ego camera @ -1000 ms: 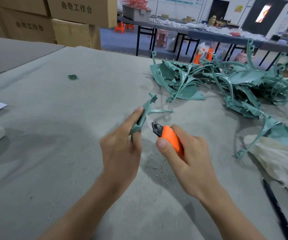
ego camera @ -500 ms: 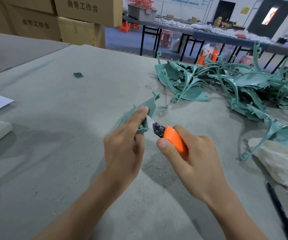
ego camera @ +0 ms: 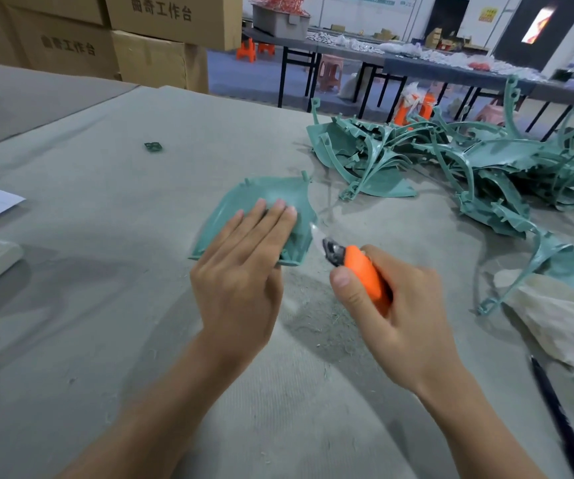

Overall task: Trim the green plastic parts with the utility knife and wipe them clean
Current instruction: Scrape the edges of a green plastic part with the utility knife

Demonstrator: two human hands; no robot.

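While the left hand lies flat on top of one green part, fingers stretched out together and pressing rather than wrapped around anything, the right hand is fisted tight around the orange handle of the utility knife. So yeah, we're in the trimming step, not the wiping one.

I'll use that green part as the reference for everything else. It sits on the grey table, held down by the palm. The knife's blade tip is right at its near right edge, looks like touching or just about, though it's a bit blurry so I can't swear to contact. Far right of the part is the big pile of green parts, well apart from it. Nearer and off to the right of it there's a dirty rag, which I'd guess is for the wipe-down. Just in front of the part, between the hands, there's a scatter of shavings on the table.

Next move, as I read it: run the blade along that edge to shave the flash off, keeping the left fingers back from the blade path since they're near it. Steady pressure so the part doesn't skid.
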